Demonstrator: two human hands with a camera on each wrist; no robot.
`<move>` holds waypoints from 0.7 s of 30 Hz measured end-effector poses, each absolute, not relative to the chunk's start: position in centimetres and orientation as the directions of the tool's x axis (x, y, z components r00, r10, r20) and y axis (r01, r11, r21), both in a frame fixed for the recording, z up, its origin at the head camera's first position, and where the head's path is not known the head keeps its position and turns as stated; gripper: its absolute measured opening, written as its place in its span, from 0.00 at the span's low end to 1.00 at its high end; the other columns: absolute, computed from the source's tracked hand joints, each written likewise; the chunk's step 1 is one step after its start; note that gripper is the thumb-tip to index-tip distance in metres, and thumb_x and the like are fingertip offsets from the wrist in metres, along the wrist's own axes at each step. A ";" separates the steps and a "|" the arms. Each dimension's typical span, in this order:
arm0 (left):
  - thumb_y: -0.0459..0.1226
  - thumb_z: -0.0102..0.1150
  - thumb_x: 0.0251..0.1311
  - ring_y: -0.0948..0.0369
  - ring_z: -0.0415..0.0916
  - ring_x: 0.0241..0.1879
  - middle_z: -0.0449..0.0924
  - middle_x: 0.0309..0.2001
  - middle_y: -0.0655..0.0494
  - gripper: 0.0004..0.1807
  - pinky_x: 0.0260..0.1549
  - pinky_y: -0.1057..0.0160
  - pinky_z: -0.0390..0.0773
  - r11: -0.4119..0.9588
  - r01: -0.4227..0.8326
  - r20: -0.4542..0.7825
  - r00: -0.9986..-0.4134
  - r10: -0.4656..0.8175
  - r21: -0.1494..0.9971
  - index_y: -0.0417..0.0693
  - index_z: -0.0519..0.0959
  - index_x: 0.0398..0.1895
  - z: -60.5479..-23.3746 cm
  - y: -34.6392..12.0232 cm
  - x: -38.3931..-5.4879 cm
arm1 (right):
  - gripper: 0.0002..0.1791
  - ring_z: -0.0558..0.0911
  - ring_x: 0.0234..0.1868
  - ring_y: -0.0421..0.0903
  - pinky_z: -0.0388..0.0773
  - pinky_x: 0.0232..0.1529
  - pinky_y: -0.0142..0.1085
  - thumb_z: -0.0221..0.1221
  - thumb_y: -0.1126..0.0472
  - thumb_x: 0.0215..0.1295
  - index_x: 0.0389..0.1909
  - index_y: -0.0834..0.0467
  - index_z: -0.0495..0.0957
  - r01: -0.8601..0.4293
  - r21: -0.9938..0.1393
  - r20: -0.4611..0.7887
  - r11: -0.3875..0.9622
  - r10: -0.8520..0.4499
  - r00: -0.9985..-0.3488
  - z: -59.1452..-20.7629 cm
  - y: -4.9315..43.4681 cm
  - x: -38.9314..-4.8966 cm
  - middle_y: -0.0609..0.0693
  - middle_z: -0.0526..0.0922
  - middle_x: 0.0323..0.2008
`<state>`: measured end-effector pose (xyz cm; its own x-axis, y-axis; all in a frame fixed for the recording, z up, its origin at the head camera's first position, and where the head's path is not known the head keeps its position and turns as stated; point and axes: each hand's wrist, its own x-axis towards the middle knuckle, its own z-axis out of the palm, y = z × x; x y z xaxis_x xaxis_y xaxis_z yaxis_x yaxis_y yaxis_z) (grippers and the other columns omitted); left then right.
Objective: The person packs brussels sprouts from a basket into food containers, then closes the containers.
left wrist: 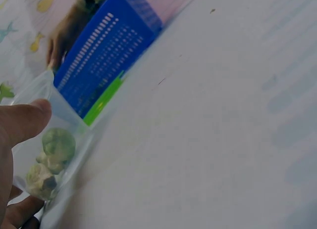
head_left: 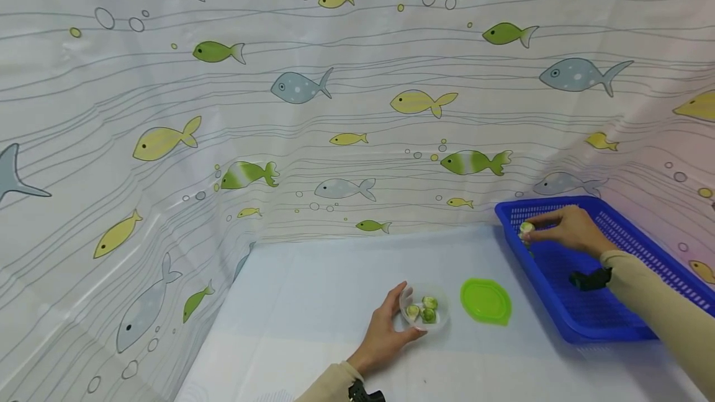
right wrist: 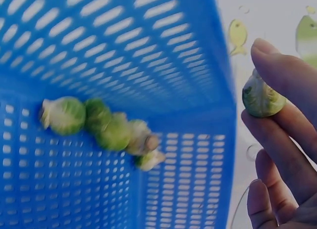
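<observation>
My left hand (head_left: 384, 330) holds a small clear plastic container (head_left: 444, 309) upright on the table, thumb on the near side and fingers round the far side. Several Brussels sprouts (head_left: 429, 315) lie inside; the left wrist view shows them through the wall. Over the left side of a blue basket (head_left: 586, 332), my right hand (head_left: 578, 228) pinches one Brussels sprout (right wrist: 262, 95) between thumb and fingertips. More Brussels sprouts (right wrist: 114, 132) are clustered along the basket's bottom edge in the right wrist view, mostly hidden in the head view.
A bright green lid (head_left: 486, 301) lies flat on the white table (head_left: 301, 290), between the container and the basket. The basket has tall slotted sides and stands at the table's right. Behind the table hangs a fish-patterned sheet (head_left: 313, 123).
</observation>
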<state>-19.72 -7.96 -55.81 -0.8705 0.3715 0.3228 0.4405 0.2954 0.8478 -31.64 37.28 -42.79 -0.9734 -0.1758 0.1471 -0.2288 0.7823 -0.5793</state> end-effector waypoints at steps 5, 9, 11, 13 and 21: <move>0.36 0.79 0.56 0.47 0.71 0.75 0.70 0.77 0.40 0.54 0.76 0.54 0.70 0.289 0.429 0.312 -0.874 0.374 0.856 0.40 0.57 0.83 -55.9 -7.9 -19.7 | 0.33 0.83 0.59 0.68 0.82 0.54 0.65 0.75 0.38 0.60 0.57 0.59 0.88 -0.242 -0.608 0.164 0.756 -0.178 -0.970 -41.8 36.3 -30.8 0.63 0.90 0.53; 0.36 0.79 0.56 0.47 0.70 0.76 0.69 0.77 0.41 0.54 0.76 0.54 0.69 0.294 0.415 0.297 -0.879 0.373 0.861 0.41 0.56 0.83 -55.9 -8.0 -19.6 | 0.33 0.87 0.53 0.61 0.85 0.52 0.60 0.75 0.40 0.61 0.57 0.61 0.88 -0.260 -0.627 0.169 0.734 -0.198 -0.965 -41.0 34.5 -30.0 0.61 0.91 0.51; 0.37 0.79 0.56 0.47 0.70 0.76 0.69 0.77 0.42 0.54 0.77 0.54 0.68 0.296 0.410 0.290 -0.881 0.373 0.863 0.40 0.56 0.83 -55.9 -8.0 -19.6 | 0.32 0.89 0.49 0.53 0.87 0.49 0.51 0.76 0.41 0.60 0.56 0.60 0.88 -0.269 -0.636 0.170 0.724 -0.209 -0.963 -40.8 33.5 -29.6 0.59 0.92 0.49; 0.37 0.78 0.57 0.47 0.69 0.76 0.69 0.77 0.42 0.54 0.77 0.54 0.68 0.296 0.411 0.292 -0.881 0.372 0.862 0.40 0.56 0.83 -55.9 -8.0 -19.6 | 0.30 0.88 0.44 0.45 0.86 0.43 0.41 0.77 0.42 0.59 0.55 0.59 0.89 -0.275 -0.650 0.166 0.708 -0.222 -0.961 -40.8 32.5 -29.3 0.57 0.92 0.49; 0.37 0.78 0.57 0.46 0.70 0.75 0.69 0.77 0.40 0.53 0.76 0.53 0.70 0.296 0.422 0.303 -0.877 0.373 0.857 0.41 0.57 0.83 -55.7 -7.9 -19.6 | 0.23 0.83 0.41 0.41 0.79 0.35 0.32 0.80 0.47 0.56 0.50 0.55 0.92 -0.334 -0.703 0.172 0.628 -0.305 -0.937 -41.1 28.9 -28.2 0.52 0.92 0.46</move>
<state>-19.63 -7.86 -55.65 -0.8767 0.3734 0.3033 0.4225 0.2959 0.8567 -28.15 28.86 -41.10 -0.9366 -0.3049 0.1724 -0.3339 0.6281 -0.7028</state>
